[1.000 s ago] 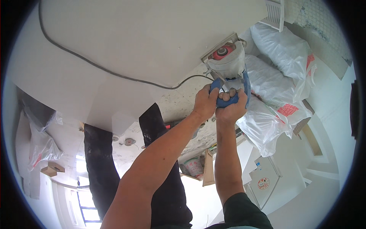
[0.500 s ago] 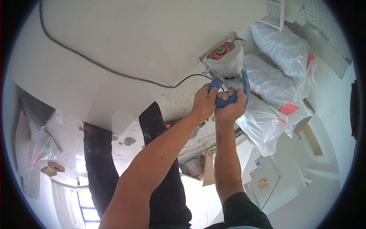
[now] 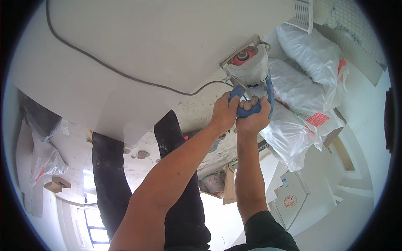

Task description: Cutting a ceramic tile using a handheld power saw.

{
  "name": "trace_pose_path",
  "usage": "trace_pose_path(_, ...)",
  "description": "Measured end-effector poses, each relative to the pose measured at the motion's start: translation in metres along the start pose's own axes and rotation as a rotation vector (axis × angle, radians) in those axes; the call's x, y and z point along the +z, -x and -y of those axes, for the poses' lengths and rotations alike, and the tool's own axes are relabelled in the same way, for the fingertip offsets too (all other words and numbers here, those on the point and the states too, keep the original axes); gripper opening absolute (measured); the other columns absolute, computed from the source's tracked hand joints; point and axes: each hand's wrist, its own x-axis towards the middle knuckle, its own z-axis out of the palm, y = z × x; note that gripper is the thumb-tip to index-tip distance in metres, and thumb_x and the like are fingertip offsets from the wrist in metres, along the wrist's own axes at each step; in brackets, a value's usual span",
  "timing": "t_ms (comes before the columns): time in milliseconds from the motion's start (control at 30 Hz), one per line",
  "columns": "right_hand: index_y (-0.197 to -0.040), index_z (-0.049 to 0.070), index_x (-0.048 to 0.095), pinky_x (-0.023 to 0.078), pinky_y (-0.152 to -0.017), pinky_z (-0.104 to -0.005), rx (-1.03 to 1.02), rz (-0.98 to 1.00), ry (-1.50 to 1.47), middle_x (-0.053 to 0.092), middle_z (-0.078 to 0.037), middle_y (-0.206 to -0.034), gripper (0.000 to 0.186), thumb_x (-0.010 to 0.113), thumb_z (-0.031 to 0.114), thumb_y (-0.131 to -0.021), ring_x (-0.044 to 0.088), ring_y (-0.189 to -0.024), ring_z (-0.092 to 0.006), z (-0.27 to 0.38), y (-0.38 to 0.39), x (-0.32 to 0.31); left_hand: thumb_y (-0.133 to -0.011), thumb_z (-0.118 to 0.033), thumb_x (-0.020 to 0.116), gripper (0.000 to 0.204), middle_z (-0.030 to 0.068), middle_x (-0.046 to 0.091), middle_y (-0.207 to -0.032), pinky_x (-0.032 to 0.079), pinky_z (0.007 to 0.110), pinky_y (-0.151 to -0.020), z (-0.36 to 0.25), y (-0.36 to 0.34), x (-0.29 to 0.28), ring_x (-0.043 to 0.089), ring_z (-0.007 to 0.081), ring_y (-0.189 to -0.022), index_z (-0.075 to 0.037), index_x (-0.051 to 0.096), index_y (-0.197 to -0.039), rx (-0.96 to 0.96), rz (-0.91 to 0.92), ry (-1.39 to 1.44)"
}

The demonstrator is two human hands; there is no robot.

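Both hands grip a circular saw (image 3: 251, 67) with blue handles, a metal base plate and a red disc around its centre bolt. My left hand (image 3: 225, 111) is closed on the blue front part of the handle. Beside it, my right hand (image 3: 253, 118) wraps the blue rear grip, fingers curled over the top. The saw rests at the right edge of a large pale board (image 3: 138, 46). A clouded plastic-like cover hides part of its body, and I cannot make out the blade's cutting edge.
A dark power cord (image 3: 125, 78) runs across the board to the saw. Filled white plastic sacks (image 3: 310, 67) lie close on the right. Dark-trousered legs (image 3: 109, 175) stand below the board. A dusty floor (image 3: 209, 161) with tools and a small cardboard box (image 3: 57, 184) also shows.
The board and cord have shifted slightly to the right in the picture, while the saw and both hands keep nearly the same place. Both grips are unchanged.
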Motion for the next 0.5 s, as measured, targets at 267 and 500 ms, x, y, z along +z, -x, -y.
trace_pose_path(267,-0.092,0.006,0.049,0.042,-0.054,-0.0319,0.003,-0.016,0.009,0.047,-0.003,-0.072,0.01,0.051,0.016,-0.094,0.044,-0.056,-0.0147,0.0014,0.0001,-0.0028,-0.096,-0.022,0.052,0.038,0.0126,0.066,-0.088,0.047,0.031,-0.076,0.0005,0.0023,0.0019,0.056,0.015,-0.081,0.011,0.059,-0.115,-0.012,0.013,-0.021)
trace_pose_path(500,-0.089,0.006,0.047,0.041,-0.054,-0.0314,0.017,-0.003,-0.003,0.046,-0.003,-0.071,0.011,0.051,0.016,-0.093,0.043,-0.056,-0.0142,-0.0016,-0.0005,-0.0049,-0.096,-0.024,0.053,0.039,0.0132,0.066,-0.086,0.047,0.031,-0.077,0.0025,0.0027,0.0005,0.057,0.0156,-0.081,0.01,0.06,-0.113,-0.02,0.0,-0.026)
